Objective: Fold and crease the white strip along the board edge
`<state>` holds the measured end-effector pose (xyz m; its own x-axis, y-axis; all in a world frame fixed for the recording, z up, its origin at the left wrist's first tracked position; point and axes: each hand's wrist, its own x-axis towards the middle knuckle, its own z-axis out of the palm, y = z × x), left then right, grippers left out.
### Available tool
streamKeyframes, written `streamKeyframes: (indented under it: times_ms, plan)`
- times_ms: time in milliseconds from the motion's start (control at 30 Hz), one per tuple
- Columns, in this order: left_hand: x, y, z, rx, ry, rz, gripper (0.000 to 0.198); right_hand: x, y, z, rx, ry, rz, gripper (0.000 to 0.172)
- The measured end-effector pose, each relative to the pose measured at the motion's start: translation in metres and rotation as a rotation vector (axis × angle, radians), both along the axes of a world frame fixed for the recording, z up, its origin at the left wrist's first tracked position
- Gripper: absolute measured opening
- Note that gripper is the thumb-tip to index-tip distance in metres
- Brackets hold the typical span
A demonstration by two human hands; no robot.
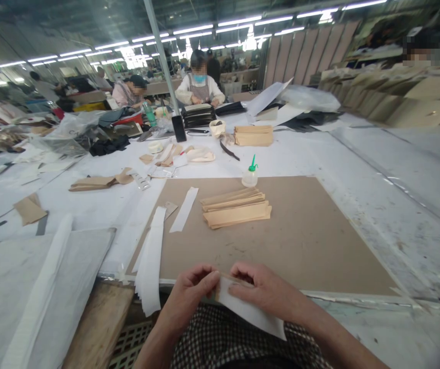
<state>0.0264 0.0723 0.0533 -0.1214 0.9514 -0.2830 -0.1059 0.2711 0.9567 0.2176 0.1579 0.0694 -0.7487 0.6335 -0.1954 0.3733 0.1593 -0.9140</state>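
Note:
Close to my body, at the table's front edge, my left hand (199, 284) pinches the left end of a white strip (253, 310), with a thin tan edge showing along it. My right hand (260, 284) grips the same strip from above, thumb flat on its white face. Its free end slants down to the right over my checked apron. Ahead of my hands, a stack of tan strips (239, 210) lies on the brown board (293, 251). A single white strip (184, 209) rests left of it, and a bundle of white strips (153, 261) hangs over the front edge.
A small bottle with a green nozzle (250, 177) stands at the board's back edge. Farther back are tan pieces (254, 136), a phone (178, 128) by a pole, and plastic bags. A white-covered panel (43, 287) lies at left. Co-workers sit across the table.

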Motion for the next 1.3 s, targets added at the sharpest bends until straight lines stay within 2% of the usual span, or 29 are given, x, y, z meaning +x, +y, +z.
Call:
streamKeyframes:
  times_ms: [200,333,700,1000,1133,1300]
  plan:
    - [-0.001,0.001,-0.007,-0.008,-0.004,0.004,0.029,-0.002,0.005,-0.003,0.061,-0.026,-0.001,0.007]
    - [0.000,-0.001,-0.013,-0.013,0.022,-0.006,0.028,-0.001,0.004,-0.007,0.047,-0.056,0.009,0.009]
    - [0.000,-0.008,-0.012,-0.017,-0.018,-0.015,0.012,0.003,0.004,-0.013,0.026,-0.041,-0.001,0.012]
    - [-0.008,0.001,-0.013,-0.082,-0.047,-0.069,0.036,-0.003,0.007,-0.013,0.004,-0.065,0.031,0.012]
    - [-0.013,0.009,-0.027,-0.041,0.027,-0.087,0.039,0.006,0.017,-0.011,0.037,-0.146,0.084,0.018]
    - [-0.032,0.026,-0.068,-0.006,0.084,-0.051,0.055,0.034,0.031,-0.014,0.303,-0.387,0.059,0.021]
